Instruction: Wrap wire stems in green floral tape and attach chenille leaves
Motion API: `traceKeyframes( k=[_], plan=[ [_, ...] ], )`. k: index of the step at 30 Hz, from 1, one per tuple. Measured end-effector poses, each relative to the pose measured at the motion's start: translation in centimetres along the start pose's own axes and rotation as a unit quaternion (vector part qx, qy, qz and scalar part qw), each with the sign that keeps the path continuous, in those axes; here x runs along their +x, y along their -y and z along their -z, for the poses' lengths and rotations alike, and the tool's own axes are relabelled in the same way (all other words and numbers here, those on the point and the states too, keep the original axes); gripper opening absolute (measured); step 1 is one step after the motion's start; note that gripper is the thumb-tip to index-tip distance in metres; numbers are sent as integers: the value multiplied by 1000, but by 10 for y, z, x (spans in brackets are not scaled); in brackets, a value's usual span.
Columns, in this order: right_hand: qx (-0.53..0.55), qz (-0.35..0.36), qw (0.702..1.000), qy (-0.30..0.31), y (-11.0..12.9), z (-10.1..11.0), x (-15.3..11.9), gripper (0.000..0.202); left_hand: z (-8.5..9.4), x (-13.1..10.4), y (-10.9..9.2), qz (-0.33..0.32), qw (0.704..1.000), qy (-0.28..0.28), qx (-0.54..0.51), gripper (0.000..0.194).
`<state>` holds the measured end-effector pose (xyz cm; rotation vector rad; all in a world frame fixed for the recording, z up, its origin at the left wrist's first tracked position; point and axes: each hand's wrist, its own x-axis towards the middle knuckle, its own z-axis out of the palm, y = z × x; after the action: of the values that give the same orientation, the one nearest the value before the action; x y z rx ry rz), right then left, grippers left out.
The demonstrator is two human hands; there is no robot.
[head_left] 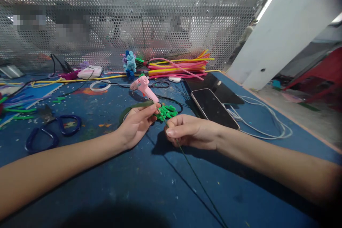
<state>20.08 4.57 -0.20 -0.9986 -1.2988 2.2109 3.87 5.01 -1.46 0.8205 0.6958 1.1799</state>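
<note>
A thin dark green wire [196, 176] runs from my fingers down toward the lower right edge of the view. Its upper end is pinched between the thumb and fingertips of my left hand [136, 124]. Close beside it, my right hand [191, 131] is closed on the same wire with thumb against curled fingers. Just behind the fingertips lies a bunch of fuzzy green pipe-cleaner loops [169, 112]. A dark green roll [124, 114], partly hidden, sits behind my left hand. Beyond the hands a pink glue gun [143, 87] stands with its handle toward me.
Blue-handled pliers [71, 124] lie at left, near loose pipe cleaners. A phone [213, 107] rests on a dark flat device [227, 91] at right, with white cables [278, 131]. Pink and yellow pipe cleaners [179, 68] and a blue fuzzy flower [129, 62] lie before the perforated metal screen [107, 42].
</note>
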Motion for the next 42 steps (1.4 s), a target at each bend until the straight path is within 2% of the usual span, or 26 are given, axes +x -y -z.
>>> traceKeyframes(
  k=[3,6,8,12,17,24,27,30,34,37,40,42],
  plan=[
    [-23,14,999,36,0,-2,-2,45,-2,0,-1,1,1000,6,11,22],
    [-38,23,993,111,2,2,-4,38,-3,-2,-3,8,999,22,27,20],
    [-29,22,990,136,4,6,-5,34,-3,-3,-5,22,999,29,39,20],
    [-31,38,991,122,5,10,-3,26,-2,-5,-6,49,996,47,59,21],
    [-6,31,994,102,4,4,-2,22,-3,-4,-4,21,997,54,47,22],
    [6,21,999,27,2,-1,0,33,-3,-3,-2,0,998,54,37,20],
    [6,19,1000,14,1,-6,0,42,-3,-3,-2,4,997,57,44,18],
    [11,23,999,36,0,-9,-2,45,-4,-4,-3,13,997,57,49,18],
    [15,32,991,127,4,-3,-5,35,-3,-5,-6,24,997,54,55,20],
    [0,37,983,177,6,5,-6,38,-2,-5,-6,33,996,56,59,21],
    [-11,32,982,187,5,8,-5,30,-2,-5,-4,22,997,57,55,19],
    [-3,26,986,162,3,6,-4,26,-1,-5,-3,17,997,52,48,18]
  ],
)
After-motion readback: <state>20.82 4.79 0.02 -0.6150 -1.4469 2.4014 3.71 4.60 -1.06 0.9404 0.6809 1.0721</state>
